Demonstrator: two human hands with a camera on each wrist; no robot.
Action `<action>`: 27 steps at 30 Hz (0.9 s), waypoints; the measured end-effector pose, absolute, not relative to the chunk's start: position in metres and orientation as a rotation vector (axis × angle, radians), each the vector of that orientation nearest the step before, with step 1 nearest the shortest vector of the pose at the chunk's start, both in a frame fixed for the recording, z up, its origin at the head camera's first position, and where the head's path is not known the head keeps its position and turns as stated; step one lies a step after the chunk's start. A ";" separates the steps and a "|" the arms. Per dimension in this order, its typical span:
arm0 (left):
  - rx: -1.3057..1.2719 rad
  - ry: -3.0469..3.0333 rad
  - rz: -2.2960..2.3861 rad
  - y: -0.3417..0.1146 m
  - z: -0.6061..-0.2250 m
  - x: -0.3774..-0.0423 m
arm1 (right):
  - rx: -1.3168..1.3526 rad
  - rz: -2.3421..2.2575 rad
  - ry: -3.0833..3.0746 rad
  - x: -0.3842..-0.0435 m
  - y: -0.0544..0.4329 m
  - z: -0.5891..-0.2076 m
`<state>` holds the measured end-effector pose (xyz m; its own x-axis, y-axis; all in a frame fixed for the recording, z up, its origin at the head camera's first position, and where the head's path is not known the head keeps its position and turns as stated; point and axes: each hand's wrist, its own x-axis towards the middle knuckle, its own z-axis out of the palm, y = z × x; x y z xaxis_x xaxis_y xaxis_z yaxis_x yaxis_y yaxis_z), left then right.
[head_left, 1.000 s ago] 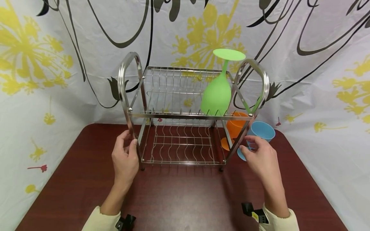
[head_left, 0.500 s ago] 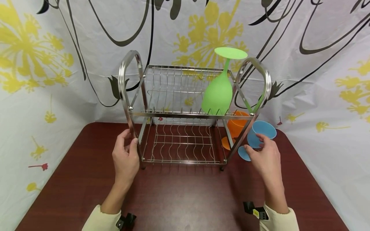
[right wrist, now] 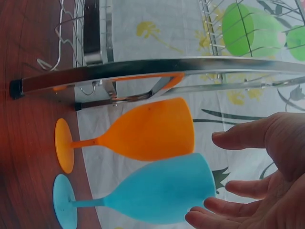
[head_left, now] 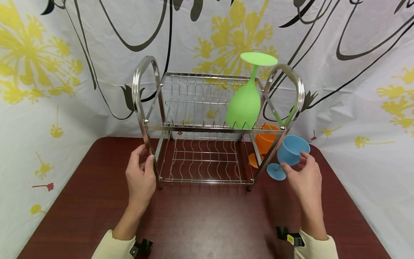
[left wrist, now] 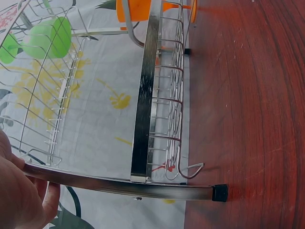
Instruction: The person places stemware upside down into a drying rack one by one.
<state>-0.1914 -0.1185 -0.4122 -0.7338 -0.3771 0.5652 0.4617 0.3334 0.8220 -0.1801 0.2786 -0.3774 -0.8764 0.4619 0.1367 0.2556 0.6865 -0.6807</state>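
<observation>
A two-tier metal dish rack (head_left: 197,128) stands on the table. My left hand (head_left: 140,176) holds its left front leg, with the thumb on one side and the fingers on the other in the left wrist view. Upside down on the right of the upper tier sits a green goblet (head_left: 244,108). Just right of the rack stand an orange goblet (head_left: 264,141) and a blue goblet (head_left: 291,151), both upright. My right hand (head_left: 304,178) is beside the blue goblet's bowl, thumb and fingers spread apart; in the right wrist view the fingertips (right wrist: 195,217) overlap its rim, and contact cannot be told.
The lower tier (head_left: 203,162) has wavy wire dividers. A dark red wooden table (head_left: 207,219) lies under everything. Patterned white cloth (head_left: 106,72) hangs behind and at both sides, close to the goblets on the right.
My right hand has left the rack's right leg and moved right, to the blue goblet. The left hand stays on the left leg. Rack and goblets keep their places.
</observation>
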 end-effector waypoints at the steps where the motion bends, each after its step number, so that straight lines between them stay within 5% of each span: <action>1: -0.074 -1.882 -1.484 -0.119 -0.412 -0.191 | -0.581 0.987 -2.596 -0.180 0.279 -0.378; 27: -0.073 -1.880 -1.485 -0.119 -0.412 -0.191 | -0.643 1.102 -2.528 -0.206 0.303 -0.396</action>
